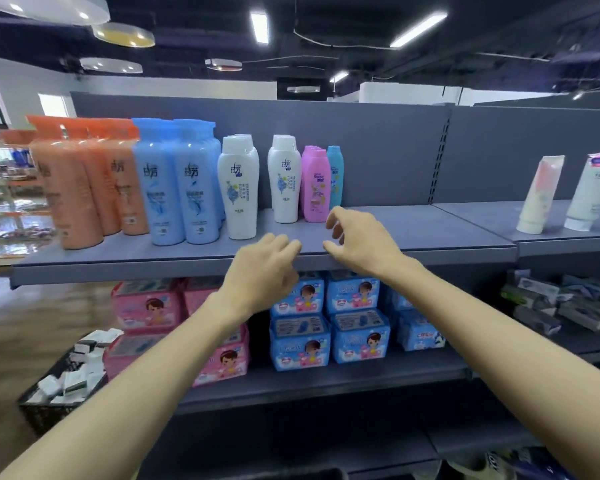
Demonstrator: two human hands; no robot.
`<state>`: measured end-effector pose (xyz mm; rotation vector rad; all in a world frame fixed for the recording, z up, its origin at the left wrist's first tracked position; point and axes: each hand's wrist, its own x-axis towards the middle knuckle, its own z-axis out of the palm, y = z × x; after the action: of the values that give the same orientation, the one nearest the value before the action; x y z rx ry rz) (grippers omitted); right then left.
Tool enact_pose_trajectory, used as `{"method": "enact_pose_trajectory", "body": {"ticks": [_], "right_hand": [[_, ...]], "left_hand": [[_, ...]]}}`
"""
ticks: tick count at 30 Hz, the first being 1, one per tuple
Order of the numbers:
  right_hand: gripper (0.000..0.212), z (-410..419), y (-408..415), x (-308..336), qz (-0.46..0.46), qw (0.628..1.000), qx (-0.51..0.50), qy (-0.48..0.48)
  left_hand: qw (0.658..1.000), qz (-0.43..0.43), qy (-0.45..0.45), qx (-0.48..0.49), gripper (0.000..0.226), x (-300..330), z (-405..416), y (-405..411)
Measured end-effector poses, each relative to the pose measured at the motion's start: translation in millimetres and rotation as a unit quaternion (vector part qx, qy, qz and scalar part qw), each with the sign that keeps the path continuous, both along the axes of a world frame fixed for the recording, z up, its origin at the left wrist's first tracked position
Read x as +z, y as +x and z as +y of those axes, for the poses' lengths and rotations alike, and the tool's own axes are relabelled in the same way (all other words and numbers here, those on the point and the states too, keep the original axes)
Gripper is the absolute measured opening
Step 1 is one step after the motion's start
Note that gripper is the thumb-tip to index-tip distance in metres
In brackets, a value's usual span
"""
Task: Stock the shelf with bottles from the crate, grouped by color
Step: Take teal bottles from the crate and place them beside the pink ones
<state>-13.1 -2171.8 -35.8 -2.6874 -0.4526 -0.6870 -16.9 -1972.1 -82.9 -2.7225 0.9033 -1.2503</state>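
Observation:
On the grey top shelf (413,230) stand grouped bottles: orange bottles (80,188) at the left, then blue bottles (181,188), white bottles (239,188) and another white bottle (284,181), pink bottles (314,185) and a teal bottle (335,174) behind them. My left hand (264,271) hovers at the shelf's front edge, fingers loosely curled, holding nothing. My right hand (357,240) is over the shelf just right of the pink bottles, fingers loosely bent and empty. A black crate (49,410) sits low at the left.
Two white tubes (541,195) lean on the neighbouring shelf section at the right. Pink packs (146,306) and blue packs (326,323) fill the shelf below. Small white boxes lie in the crate. Grey packs (568,303) lie lower right. Bare shelf surface stretches right of the teal bottle.

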Motion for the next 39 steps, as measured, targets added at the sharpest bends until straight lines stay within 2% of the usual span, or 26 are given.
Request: {"method": "enact_pose_trajectory", "body": {"ticks": [2,7,14,18,23,27,30,33,39], "right_hand": [[0.025,0,-14,-24,0.005,1.0,-0.003,-0.006],[0.031,-4,-34,-92,0.087,0.995,-0.004,-0.051],[0.033,-12,-30,-179,0.185,0.981,-0.012,-0.05],[0.034,-15,-31,-249,0.246,0.967,-0.032,-0.049],[0.035,-18,-45,-352,0.373,0.926,-0.031,-0.049],[0.034,-15,-60,-425,0.45,0.892,-0.029,-0.043],[0.038,-7,-71,-474,0.499,0.865,-0.028,-0.053],[0.051,2,-78,-519,0.54,0.838,-0.024,-0.075],[0.071,15,-73,-586,0.615,0.783,-0.07,-0.069]], "left_hand": [[1.0,0.006,0.022,-0.019,0.018,-26,3,-13],[0.995,0.1,0.017,-0.01,0.019,-88,4,-23],[0.978,0.208,-0.006,-0.004,0.029,-162,-6,-29],[0.956,0.291,-0.025,0.016,0.021,-226,-12,-40],[0.9,0.43,-0.038,0.063,0.019,-320,-13,-67],[0.856,0.507,-0.041,0.094,0.023,-376,-13,-92],[0.835,0.537,-0.039,0.117,0.027,-409,-15,-105],[0.812,0.565,-0.048,0.137,0.033,-442,-17,-114],[0.788,0.586,-0.075,0.172,0.029,-493,-22,-105]]}}
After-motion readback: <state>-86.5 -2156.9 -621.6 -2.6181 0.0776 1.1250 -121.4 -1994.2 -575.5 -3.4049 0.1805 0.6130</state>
